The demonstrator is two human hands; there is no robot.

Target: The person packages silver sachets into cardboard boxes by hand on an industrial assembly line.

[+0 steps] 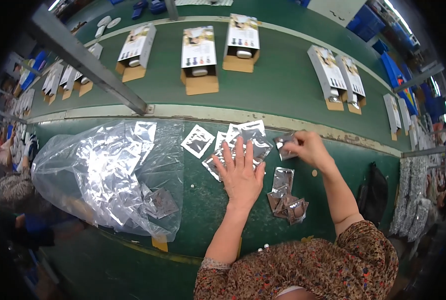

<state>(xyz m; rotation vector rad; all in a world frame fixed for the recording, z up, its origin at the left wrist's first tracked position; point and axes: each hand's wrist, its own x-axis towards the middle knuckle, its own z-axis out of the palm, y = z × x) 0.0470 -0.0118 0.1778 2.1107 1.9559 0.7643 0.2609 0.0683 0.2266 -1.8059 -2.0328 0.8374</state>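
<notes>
hands 2 (241,175) | plastic bag 1 (108,175) | open boxes on belt 3 (199,60)

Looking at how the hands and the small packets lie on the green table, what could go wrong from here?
1. The left hand lies flat on a loose fan of clear foil-lined packets; they may slide apart.
2. The right hand pinches one small silver packet only by its edge; it could slip.
3. The small stack of silver packets looks uneven and might topple.

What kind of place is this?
Probably a factory packing line: open product boxes ride a long green conveyor belt, and the right hand picks silver foil packets beside a clear bagful.
</notes>
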